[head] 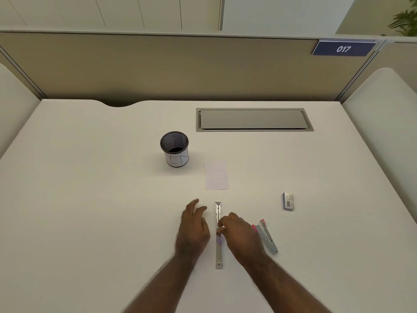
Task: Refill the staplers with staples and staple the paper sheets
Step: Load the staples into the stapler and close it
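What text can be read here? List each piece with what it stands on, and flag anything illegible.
"017": white digits on the blue sign at the partition's top right.
Cup: hand-drawn black marks on its white wrap, not clearly letters.
Staple box: a barcode and print, too small to read.
Paper: faint marks, illegible.
Open stapler and pink stapler: no readable text.

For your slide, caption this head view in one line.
Right hand pinches an opened stapler; left hand hovers beside.
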A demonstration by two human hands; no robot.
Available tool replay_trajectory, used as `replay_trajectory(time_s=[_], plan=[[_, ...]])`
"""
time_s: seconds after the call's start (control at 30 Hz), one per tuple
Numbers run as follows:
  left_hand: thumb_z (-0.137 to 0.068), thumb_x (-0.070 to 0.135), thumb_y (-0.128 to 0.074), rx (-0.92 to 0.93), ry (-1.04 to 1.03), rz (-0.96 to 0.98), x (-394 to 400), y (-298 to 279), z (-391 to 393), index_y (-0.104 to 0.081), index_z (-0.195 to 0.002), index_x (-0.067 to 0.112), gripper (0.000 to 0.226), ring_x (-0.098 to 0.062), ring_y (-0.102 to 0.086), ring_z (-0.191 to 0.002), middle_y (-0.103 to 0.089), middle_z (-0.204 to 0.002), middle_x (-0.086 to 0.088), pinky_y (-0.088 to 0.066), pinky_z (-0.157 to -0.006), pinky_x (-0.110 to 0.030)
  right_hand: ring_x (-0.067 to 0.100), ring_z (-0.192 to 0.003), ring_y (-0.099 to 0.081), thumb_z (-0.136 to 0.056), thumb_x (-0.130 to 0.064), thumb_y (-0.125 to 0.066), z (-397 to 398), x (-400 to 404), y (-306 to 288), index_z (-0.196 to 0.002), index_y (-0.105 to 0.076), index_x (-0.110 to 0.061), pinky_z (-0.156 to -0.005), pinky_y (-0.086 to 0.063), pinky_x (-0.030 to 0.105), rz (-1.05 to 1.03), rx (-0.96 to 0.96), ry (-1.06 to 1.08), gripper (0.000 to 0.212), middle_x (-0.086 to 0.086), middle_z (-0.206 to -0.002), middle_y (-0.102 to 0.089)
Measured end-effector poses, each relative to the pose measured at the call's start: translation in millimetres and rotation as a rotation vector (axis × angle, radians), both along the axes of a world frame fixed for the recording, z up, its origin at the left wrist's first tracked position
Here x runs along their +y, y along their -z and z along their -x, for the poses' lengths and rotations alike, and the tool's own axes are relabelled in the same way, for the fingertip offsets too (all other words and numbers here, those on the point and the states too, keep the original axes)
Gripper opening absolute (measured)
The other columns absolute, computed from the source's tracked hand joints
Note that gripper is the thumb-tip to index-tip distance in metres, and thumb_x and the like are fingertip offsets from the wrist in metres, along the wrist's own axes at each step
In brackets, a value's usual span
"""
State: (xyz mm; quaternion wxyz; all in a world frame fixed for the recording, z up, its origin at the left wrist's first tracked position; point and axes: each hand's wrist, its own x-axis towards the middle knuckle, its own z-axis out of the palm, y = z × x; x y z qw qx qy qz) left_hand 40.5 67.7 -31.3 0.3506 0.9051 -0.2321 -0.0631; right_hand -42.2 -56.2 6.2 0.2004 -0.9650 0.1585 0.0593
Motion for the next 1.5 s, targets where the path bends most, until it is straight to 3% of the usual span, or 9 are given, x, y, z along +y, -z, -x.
replay_trajectory(time_s=[0.1, 0.17, 0.3, 0.5, 0.7, 0.8, 1.03, 1.3, 1.5], plan=[[-0.092, 0.003, -0.049, 0.334, -0.133, 0.162, -7, -8, 1, -0.066, -0.108, 0.013, 0.025, -0.018, -0.069, -0.084, -0.067, -0.104, -0.002, -0.058, -0.081, -0.036, 0.013, -0.092, -0.056, -0.096, -0.018, -0.045, 3, -5, -1, -0.107, -0.059, -0.027, -0.063, -0.033, 0.021, 0.015, -0.033, -0.024, 0.020, -0.009, -0.104, -0.056], [-0.095, 0.009, -0.047, 0.598, -0.222, 0.227, -11, -14, -2, -0.067, -0.102, 0.010, 0.022, -0.016, -0.067, -0.055, -0.071, -0.088, -0.005, -0.061, -0.063, -0.039, 0.013, -0.093, -0.055, -0.096, -0.019, -0.044, 5, -8, -3, -0.107, -0.058, -0.027, -0.066, -0.041, 0.024, 0.012, -0.061, -0.027, 0.020, -0.009, -0.105, -0.055], [-0.100, 0.027, -0.044, 1.031, -0.197, 0.359, -16, -28, -7, -0.068, -0.105, 0.010, 0.030, -0.021, -0.069, -0.062, -0.073, -0.082, -0.009, -0.058, -0.060, -0.031, 0.012, -0.097, -0.054, -0.097, -0.019, -0.041, 3, -13, -11, -0.112, -0.059, -0.027, -0.075, -0.048, 0.029, -0.007, -0.084, -0.084, 0.025, -0.009, -0.109, -0.054], [-0.102, 0.018, -0.042, 1.496, -0.075, 0.776, -13, -32, -8, -0.065, -0.118, 0.004, 0.031, -0.016, -0.063, -0.066, -0.068, -0.080, -0.005, -0.055, -0.086, -0.044, 0.012, -0.083, -0.057, -0.094, -0.023, -0.051, 3, -12, -41, -0.101, -0.061, -0.026, -0.066, -0.042, 0.023, -0.163, -0.143, -0.047, 0.013, -0.007, -0.095, -0.057], [-0.099, 0.012, -0.048, 1.548, -0.145, 0.882, -13, -33, -8, -0.061, -0.123, -0.001, 0.030, -0.030, -0.070, -0.084, -0.069, -0.101, -0.018, -0.059, -0.078, -0.045, -0.003, -0.079, -0.048, -0.091, -0.027, -0.060, 0, -30, -56, -0.109, -0.066, -0.027, -0.075, -0.037, 0.019, -0.379, -0.040, 0.159, 0.019, -0.015, -0.086, -0.050], [-0.097, 0.012, -0.051, 1.536, -0.176, 0.907, -13, -34, -7, -0.064, -0.119, -0.001, 0.029, -0.042, -0.068, -0.099, -0.069, -0.099, -0.021, -0.060, -0.078, -0.045, 0.003, -0.096, -0.053, -0.093, -0.010, -0.048, -4, -47, -67, -0.121, -0.065, -0.018, -0.087, -0.040, 0.021, -0.625, 0.047, 0.362, 0.033, -0.007, -0.108, -0.060], [-0.097, 0.012, -0.051, 1.511, -0.112, 0.907, -20, -41, -7, -0.070, -0.112, 0.002, 0.026, -0.042, -0.068, -0.099, -0.070, -0.098, -0.021, -0.059, -0.078, -0.045, 0.007, -0.075, -0.059, -0.093, 0.009, -0.040, -6, -57, -72, -0.126, -0.060, -0.010, -0.065, -0.046, 0.013, -0.746, 0.060, 0.357, 0.043, 0.001, -0.104, -0.069], [-0.098, 0.012, -0.050, 1.482, -0.118, 0.915, -24, -43, -9, -0.071, -0.111, 0.004, 0.026, -0.042, -0.067, -0.102, -0.069, -0.105, -0.022, -0.059, -0.078, -0.044, 0.014, -0.070, -0.072, -0.092, 0.001, -0.056, -14, -52, -72, -0.095, -0.071, -0.012, -0.063, -0.055, 0.023, -0.895, -0.098, 0.541, 0.020, 0.003, -0.082, -0.074], [-0.091, 0.018, -0.059, 1.487, -0.075, 0.920, -25, -43, -9, -0.069, -0.114, 0.003, 0.029, -0.044, -0.065, -0.107, -0.068, -0.111, -0.023, -0.058, -0.082, -0.045, 0.008, -0.058, -0.067, -0.082, -0.014, -0.072, -17, -48, -79, -0.079, -0.071, -0.023, -0.058, -0.053, 0.022, -0.689, -0.139, 0.427, 0.011, -0.008, -0.067, -0.073]])
